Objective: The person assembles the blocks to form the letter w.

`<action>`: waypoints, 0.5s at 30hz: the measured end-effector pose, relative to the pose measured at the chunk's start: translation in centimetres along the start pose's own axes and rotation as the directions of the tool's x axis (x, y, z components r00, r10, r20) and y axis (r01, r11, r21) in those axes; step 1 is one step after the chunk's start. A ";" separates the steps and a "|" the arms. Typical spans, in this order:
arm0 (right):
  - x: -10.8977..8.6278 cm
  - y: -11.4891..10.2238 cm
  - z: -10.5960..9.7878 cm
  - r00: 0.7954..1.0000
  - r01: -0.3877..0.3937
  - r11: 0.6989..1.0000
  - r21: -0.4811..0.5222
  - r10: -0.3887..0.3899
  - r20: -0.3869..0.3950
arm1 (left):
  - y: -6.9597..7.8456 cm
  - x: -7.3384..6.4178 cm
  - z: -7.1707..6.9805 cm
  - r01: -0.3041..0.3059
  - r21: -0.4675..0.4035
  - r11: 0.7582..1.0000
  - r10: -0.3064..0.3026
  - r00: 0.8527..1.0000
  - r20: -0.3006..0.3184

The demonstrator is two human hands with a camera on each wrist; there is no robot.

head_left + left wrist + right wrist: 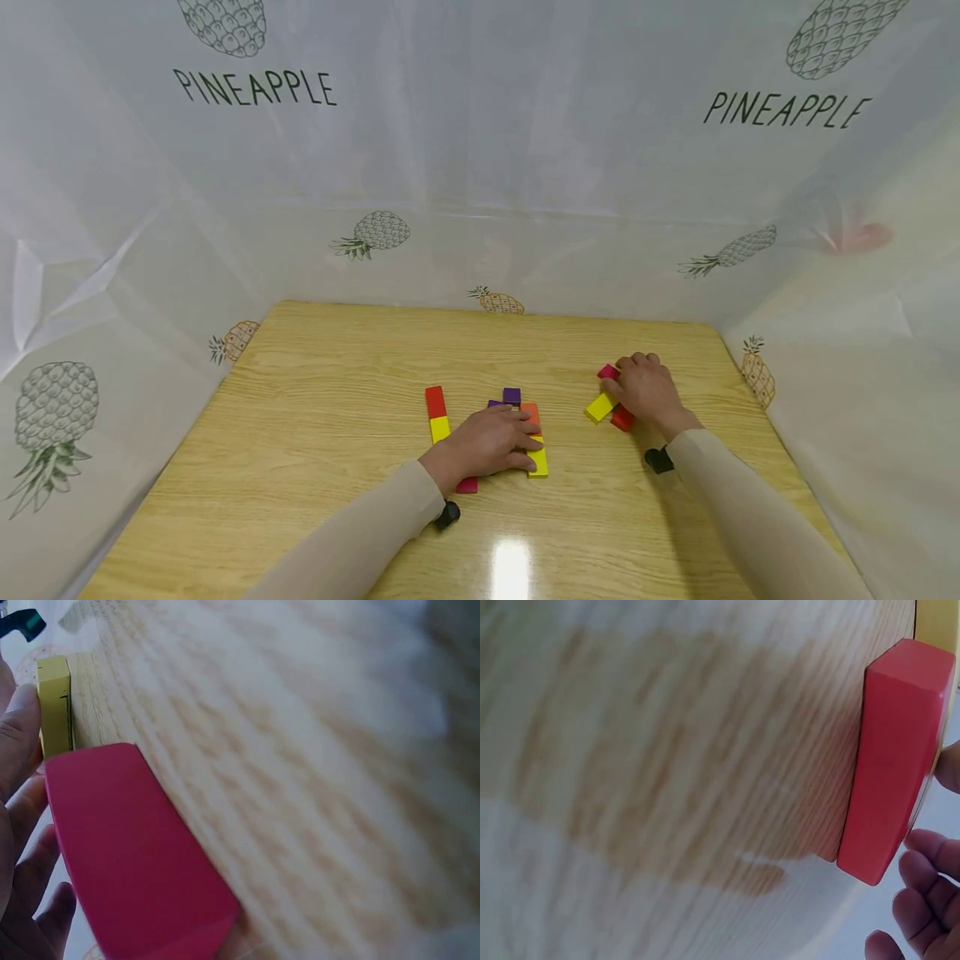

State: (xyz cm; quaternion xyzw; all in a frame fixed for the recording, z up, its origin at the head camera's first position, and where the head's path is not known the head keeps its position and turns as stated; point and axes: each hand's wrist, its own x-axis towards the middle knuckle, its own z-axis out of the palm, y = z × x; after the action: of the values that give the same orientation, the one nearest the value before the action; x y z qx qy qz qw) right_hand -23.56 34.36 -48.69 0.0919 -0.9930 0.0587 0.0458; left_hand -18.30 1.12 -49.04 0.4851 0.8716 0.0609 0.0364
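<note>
My left hand (491, 446) lies over several small coloured blocks, its fingers spread toward an orange block (529, 414) and a yellow block (538, 465). Purple blocks (512, 396) sit just beyond it. A pink block (142, 847) stands large in the left wrist view, with a yellow block (55, 712) near the thumb. My right hand (648, 390) reaches over a second cluster: a pink block (607, 372) by its fingers, a yellow block (600, 407) and a red block (900, 757) below. Its loosely bent fingers show nothing between them in the right wrist view.
A red block (436, 402) and a yellow block (440, 429) form a line left of my left hand. The wooden table (337, 358) ends at a pineapple-printed white sheet (465, 167) behind and at both sides. Black wrist devices (447, 515) are below the hands.
</note>
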 end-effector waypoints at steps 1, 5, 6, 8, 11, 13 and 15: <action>0.1 0.0 0.0 1.000 -0.006 1.000 -0.002 0.006 0.004 | 0.0 0.0 0.0 -0.003 0.005 1.000 0.003 1.000 0.000; 0.4 0.2 0.0 0.999 -0.035 0.999 0.030 0.034 0.038 | 0.0 0.0 0.0 0.000 0.011 1.000 0.000 1.000 0.008; 0.5 0.2 0.0 0.998 -0.046 0.998 0.045 0.043 0.050 | -0.1 0.0 0.0 0.003 0.009 1.000 -0.003 1.000 0.010; 0.7 0.4 0.0 0.996 -0.063 0.995 0.070 0.058 0.071 | 0.0 0.1 0.0 0.009 0.008 1.000 -0.010 1.000 0.014; 0.7 0.4 -0.1 0.995 -0.077 0.992 0.102 0.071 0.068 | 0.0 0.1 0.1 0.011 0.007 1.000 -0.011 1.000 0.014; 0.7 0.0 -0.1 0.996 -0.076 0.990 0.120 0.071 0.046 | -0.1 0.1 0.1 0.007 0.010 1.000 -0.007 1.000 0.010; 0.4 -0.8 -0.2 0.998 -0.057 0.988 0.144 0.056 0.012 | -0.1 0.0 0.1 0.004 0.012 1.000 -0.004 1.000 0.005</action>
State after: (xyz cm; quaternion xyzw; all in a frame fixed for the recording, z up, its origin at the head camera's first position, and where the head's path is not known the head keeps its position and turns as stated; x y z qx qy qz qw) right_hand -23.80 33.56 -48.40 0.0672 -0.9885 0.1313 0.0336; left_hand -18.38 1.09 -49.11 0.4838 0.8728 0.0544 0.0360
